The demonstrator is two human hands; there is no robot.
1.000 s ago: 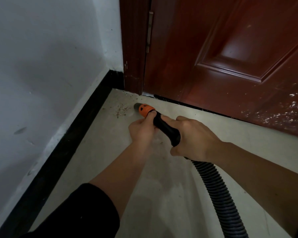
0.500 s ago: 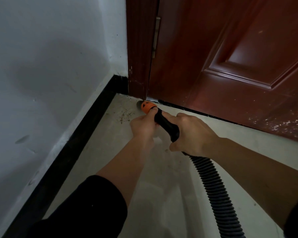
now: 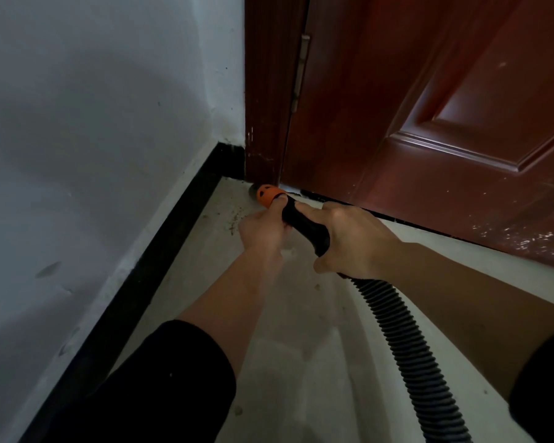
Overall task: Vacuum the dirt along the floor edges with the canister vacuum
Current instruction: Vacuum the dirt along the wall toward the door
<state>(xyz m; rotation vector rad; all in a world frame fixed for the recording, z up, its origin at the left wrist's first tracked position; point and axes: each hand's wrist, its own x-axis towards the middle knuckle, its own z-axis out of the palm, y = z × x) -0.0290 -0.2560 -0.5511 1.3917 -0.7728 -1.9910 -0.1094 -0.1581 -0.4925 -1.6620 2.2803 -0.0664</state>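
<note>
Nozzle (image 3: 267, 195): orange tip at the door frame's foot, just ahead of both hands.
Left grip (image 3: 263, 231): clenched on the nozzle.
Right grip (image 3: 354, 241): clenched on the black handle (image 3: 304, 223).

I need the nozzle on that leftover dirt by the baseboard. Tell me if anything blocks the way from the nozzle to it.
Nothing visible does. The orange nozzle sits at the door frame corner; the dirt specks lie on bare floor just left of the left hand.

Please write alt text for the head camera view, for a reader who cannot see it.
Both hands, left hand ahead of right hand, hold a black vacuum hose, its orange nozzle at the floor corner below a red-brown door. Dirt specks lie near the black baseboard.
</note>
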